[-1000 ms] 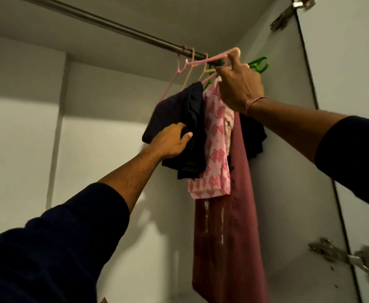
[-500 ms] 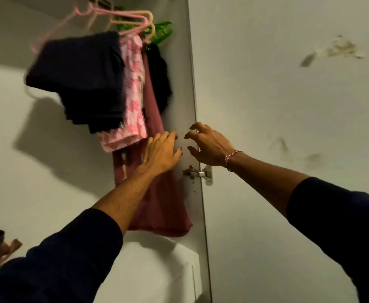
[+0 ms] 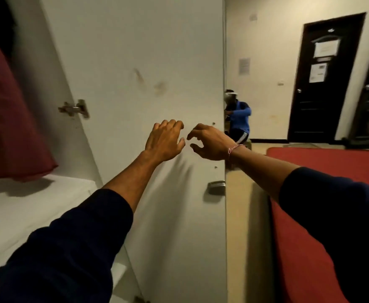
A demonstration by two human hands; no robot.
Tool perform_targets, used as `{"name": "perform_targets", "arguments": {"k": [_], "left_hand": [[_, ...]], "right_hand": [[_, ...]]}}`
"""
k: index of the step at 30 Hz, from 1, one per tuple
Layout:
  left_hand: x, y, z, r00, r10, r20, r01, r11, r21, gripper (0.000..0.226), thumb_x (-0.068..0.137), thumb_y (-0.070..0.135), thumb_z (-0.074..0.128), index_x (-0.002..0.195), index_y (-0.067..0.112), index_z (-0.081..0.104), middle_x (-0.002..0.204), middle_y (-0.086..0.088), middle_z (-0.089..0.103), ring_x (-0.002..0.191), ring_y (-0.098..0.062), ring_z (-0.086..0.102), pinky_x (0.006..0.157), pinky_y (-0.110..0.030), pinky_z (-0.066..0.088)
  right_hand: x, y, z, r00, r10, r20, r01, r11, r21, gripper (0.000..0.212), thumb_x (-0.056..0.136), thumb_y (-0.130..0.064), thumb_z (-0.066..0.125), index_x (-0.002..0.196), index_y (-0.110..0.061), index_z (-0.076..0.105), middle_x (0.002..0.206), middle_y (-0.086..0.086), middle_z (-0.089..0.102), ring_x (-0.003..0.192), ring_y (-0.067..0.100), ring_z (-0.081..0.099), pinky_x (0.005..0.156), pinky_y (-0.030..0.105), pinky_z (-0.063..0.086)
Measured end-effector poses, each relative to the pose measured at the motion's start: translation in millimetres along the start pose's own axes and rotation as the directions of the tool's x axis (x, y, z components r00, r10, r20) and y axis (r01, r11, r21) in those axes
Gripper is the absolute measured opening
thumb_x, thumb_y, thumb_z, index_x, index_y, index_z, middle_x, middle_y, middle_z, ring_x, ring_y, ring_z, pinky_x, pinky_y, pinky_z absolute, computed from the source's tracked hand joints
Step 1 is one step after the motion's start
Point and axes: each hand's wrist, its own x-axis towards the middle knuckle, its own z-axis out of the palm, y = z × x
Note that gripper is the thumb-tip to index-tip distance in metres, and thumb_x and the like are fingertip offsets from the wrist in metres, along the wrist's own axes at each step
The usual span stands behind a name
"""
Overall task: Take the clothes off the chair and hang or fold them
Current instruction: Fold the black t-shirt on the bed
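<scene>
- Bedroom interior, dim light: an open white wardrobe door (image 3: 148,62) fills the middle of the head view, a hinge (image 3: 74,109) on its inner face and a metal handle (image 3: 216,187) at its free edge.
- Beyond the door edge stand a cream wall and a dark door (image 3: 323,79) with papers stuck on it; a second person in a blue top (image 3: 238,119) crouches in the background.
- Red surface (image 3: 332,171), probably a bed or a mat, lies at lower right.
- Maroon garment (image 3: 6,119) hangs inside the wardrobe at far left, above a white shelf (image 3: 37,193). Its hanger is out of frame.
- Left hand (image 3: 165,142) and right hand (image 3: 210,143) are held out close together in front of the door, not touching. Fingers are loosely curled and grip nothing.
- Chair and any clothes left on it are not in view.
- Judgement: one hanging step appears complete, and the person is between garments, facing away from the wardrobe.
- Next move calls for locating the chair, taking one garment in both hands, and deciding whether it is hung or folded.
</scene>
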Motion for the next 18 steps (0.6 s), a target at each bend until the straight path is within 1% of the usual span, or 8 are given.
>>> {"name": "perform_targets", "arguments": {"k": [3, 6, 8, 11, 13, 15, 18], "left_hand": [[8, 75, 29, 0.986, 0.143, 0.086, -0.141, 0.990, -0.030, 0.043, 0.094, 0.038, 0.055, 0.130, 0.015, 0.053, 0.127, -0.008, 0.062, 0.114, -0.028, 0.058, 0.098, -0.043, 0.045], [18, 148, 56, 0.962, 0.232, 0.145, -0.221, 0.971, -0.086, 0.044, 0.093, 0.039, 0.056, 0.130, 0.016, 0.051, 0.125, -0.007, 0.061, 0.114, -0.027, 0.056, 0.098, -0.043, 0.045], [24, 197, 73, 0.940, 0.286, 0.187, -0.265, 0.955, -0.131, 0.043, 0.093, 0.036, 0.055, 0.131, 0.015, 0.051, 0.126, -0.009, 0.060, 0.115, -0.029, 0.055, 0.098, -0.045, 0.044], [34, 263, 100, 0.898, 0.367, 0.244, -0.336, 0.928, -0.158, 0.039, 0.098, 0.031, 0.048, 0.132, 0.013, 0.048, 0.129, -0.012, 0.057, 0.118, -0.032, 0.053, 0.095, -0.047, 0.042], [39, 310, 119, 0.863, 0.428, 0.270, -0.383, 0.901, -0.206, 0.043, 0.099, 0.030, 0.046, 0.138, 0.013, 0.045, 0.133, -0.012, 0.055, 0.120, -0.033, 0.052, 0.095, -0.047, 0.043], [45, 351, 136, 0.828, 0.481, 0.289, -0.411, 0.871, -0.270, 0.046, 0.100, 0.031, 0.045, 0.142, 0.013, 0.042, 0.135, -0.012, 0.054, 0.122, -0.032, 0.052, 0.097, -0.047, 0.045], [55, 413, 159, 0.779, 0.549, 0.304, -0.448, 0.826, -0.342, 0.048, 0.100, 0.032, 0.046, 0.144, 0.014, 0.040, 0.137, -0.012, 0.053, 0.123, -0.032, 0.051, 0.098, -0.048, 0.044]], "right_hand": [[-69, 46, -4, 0.991, 0.112, 0.073, -0.110, 0.994, -0.029, 0.035, 0.094, -0.032, 0.063, 0.128, -0.020, 0.062, 0.124, 0.007, 0.058, 0.103, 0.024, 0.062, 0.084, 0.038, 0.055], [-134, 89, -14, 0.965, 0.220, 0.143, -0.212, 0.975, -0.071, 0.035, 0.093, -0.028, 0.063, 0.127, -0.018, 0.062, 0.117, 0.010, 0.059, 0.098, 0.029, 0.062, 0.077, 0.038, 0.052], [-177, 116, -22, 0.939, 0.296, 0.176, -0.278, 0.953, -0.121, 0.038, 0.093, -0.024, 0.063, 0.130, -0.015, 0.060, 0.117, 0.012, 0.059, 0.102, 0.031, 0.061, 0.079, 0.038, 0.049], [-234, 154, -32, 0.869, 0.438, 0.230, -0.402, 0.896, -0.190, 0.049, 0.094, -0.028, 0.063, 0.141, -0.017, 0.051, 0.127, 0.013, 0.057, 0.112, 0.031, 0.058, 0.089, 0.041, 0.052], [-275, 181, -39, 0.814, 0.525, 0.251, -0.476, 0.848, -0.231, 0.053, 0.094, -0.030, 0.064, 0.143, -0.018, 0.048, 0.132, 0.014, 0.055, 0.119, 0.032, 0.055, 0.095, 0.042, 0.049], [-312, 203, -45, 0.750, 0.603, 0.271, -0.543, 0.796, -0.267, 0.054, 0.095, -0.031, 0.064, 0.144, -0.019, 0.047, 0.134, 0.013, 0.054, 0.121, 0.031, 0.054, 0.096, 0.042, 0.047], [-365, 238, -53, 0.673, 0.679, 0.293, -0.609, 0.734, -0.301, 0.056, 0.094, -0.033, 0.065, 0.145, -0.020, 0.046, 0.134, 0.012, 0.055, 0.122, 0.032, 0.055, 0.099, 0.045, 0.049]]}}
